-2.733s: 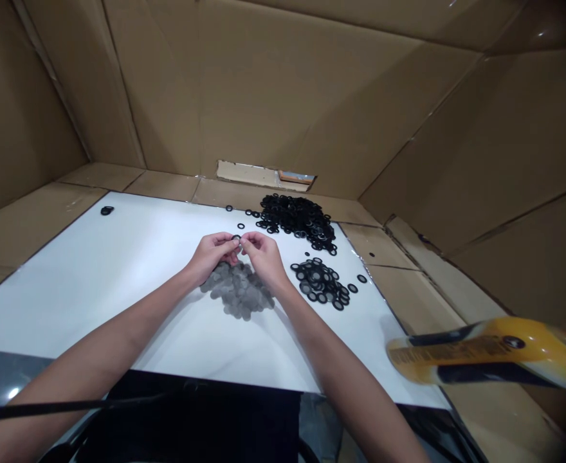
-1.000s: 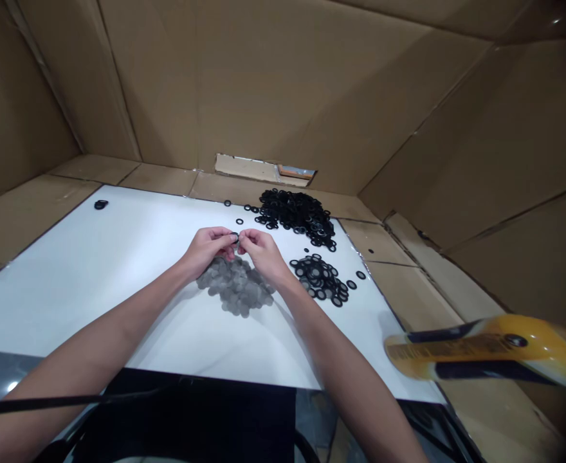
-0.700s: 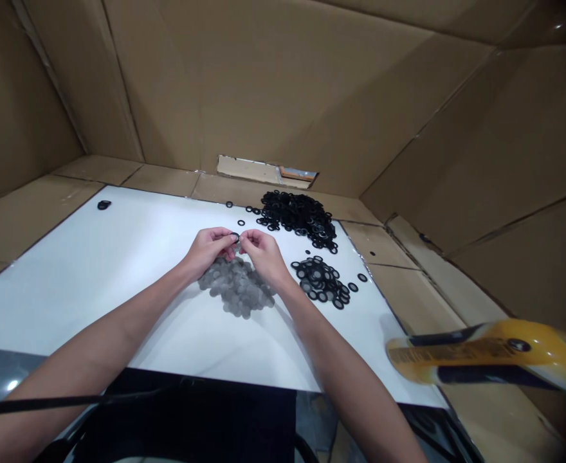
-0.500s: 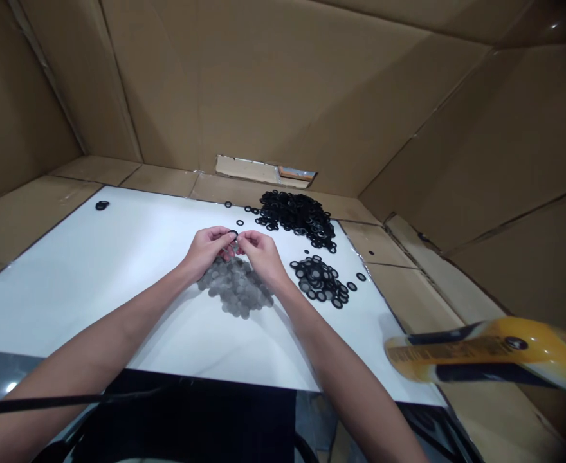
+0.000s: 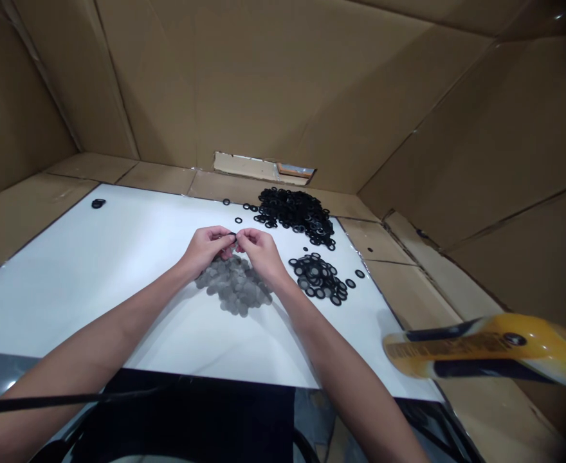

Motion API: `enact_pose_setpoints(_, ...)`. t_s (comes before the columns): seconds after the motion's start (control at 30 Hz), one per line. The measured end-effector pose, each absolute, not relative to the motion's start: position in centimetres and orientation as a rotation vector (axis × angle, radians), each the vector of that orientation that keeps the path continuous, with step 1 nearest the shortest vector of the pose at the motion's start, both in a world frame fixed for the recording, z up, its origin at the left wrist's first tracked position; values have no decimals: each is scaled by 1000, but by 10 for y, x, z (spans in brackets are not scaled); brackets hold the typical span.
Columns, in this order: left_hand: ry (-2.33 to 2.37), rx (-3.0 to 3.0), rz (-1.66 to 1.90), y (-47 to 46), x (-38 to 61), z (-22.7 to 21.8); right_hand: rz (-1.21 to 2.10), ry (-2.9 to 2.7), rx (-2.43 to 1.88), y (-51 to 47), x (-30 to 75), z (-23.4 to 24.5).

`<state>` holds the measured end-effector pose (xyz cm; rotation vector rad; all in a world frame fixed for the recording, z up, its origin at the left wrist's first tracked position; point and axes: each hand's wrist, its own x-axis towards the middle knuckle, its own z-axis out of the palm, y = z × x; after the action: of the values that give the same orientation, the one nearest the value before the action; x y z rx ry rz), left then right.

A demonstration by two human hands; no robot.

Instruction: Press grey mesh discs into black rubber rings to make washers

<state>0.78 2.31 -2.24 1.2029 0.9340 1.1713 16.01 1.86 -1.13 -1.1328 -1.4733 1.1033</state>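
From where I stand, the person's two bare hands meet over the middle of a white table (image 5: pixel 119 302), the forearms coming in from the near edge. The left hand (image 5: pixel 206 249) and the right hand (image 5: pixel 262 253) are both in a closed pinch, their grips brought together on a small black ring (image 5: pixel 233 237) held between the fingertips. The fingers hide most of it, so I can't tell whether anything else sits inside the ring.

Taking the hands as the centre of the clock, a loose spread of grey mesh discs (image 5: pixel 235 290) lies at 6 o'clock, right under the wrists and almost touching the left hand. At 1 o'clock is a big heap of black rings (image 5: pixel 295 215), with a few strays (image 5: pixel 238 220) just beside it towards 12. A smaller pile of black rings with grey centres (image 5: pixel 318 278) sits at 3 to 4 o'clock, well clear of the heap.

Far off at 10 o'clock, near the table's edge, is a small black item (image 5: pixel 98 203). A blurred yellow-and-black object (image 5: pixel 485 350) intrudes at 4 o'clock, beyond the table's corner. Cardboard sheets (image 5: pixel 264 83) line the walls behind.
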Motion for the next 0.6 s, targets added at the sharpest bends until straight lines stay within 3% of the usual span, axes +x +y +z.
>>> enact_pose_setpoints(0.6,950,1178,1208,23,7,-21,1005,-1497,-1161,19,159,-15)
